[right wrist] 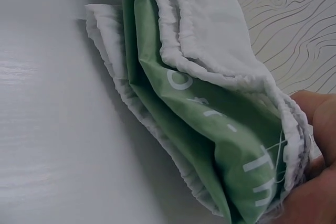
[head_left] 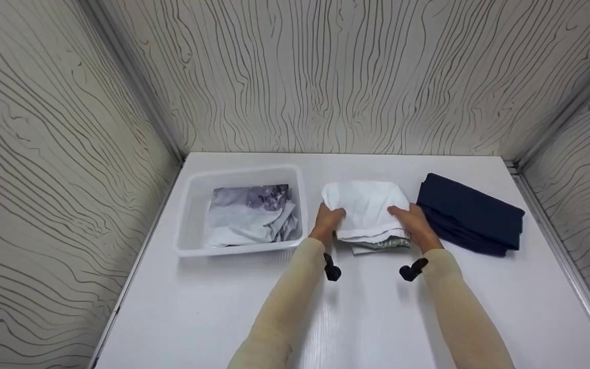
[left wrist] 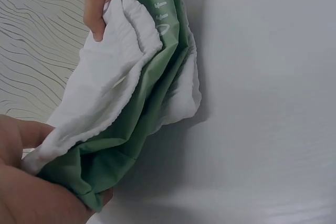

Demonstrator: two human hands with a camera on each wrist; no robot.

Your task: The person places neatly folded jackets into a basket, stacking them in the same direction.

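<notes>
A folded white and green garment (head_left: 369, 207) is held between both hands over the middle of the table. My left hand (head_left: 327, 223) grips its left side, thumb on top of the white cloth. On the opposite side my right hand (head_left: 415, 225) holds it the same way. In the left wrist view, green fabric (left wrist: 157, 66) shows between white layers, and the left thumb and fingers pinch the near corner. White lettering (right wrist: 210, 111) runs along the green fabric in the right wrist view, where the right hand (right wrist: 310, 187) pinches the other corner.
Left of the hands stands a white plastic bin (head_left: 238, 251) with folded grey and white cloth (head_left: 246, 210) in it. A folded navy garment (head_left: 471, 212) lies right of the right hand. Wood-patterned walls (head_left: 325, 77) enclose the white table (head_left: 366, 318) at the back and sides.
</notes>
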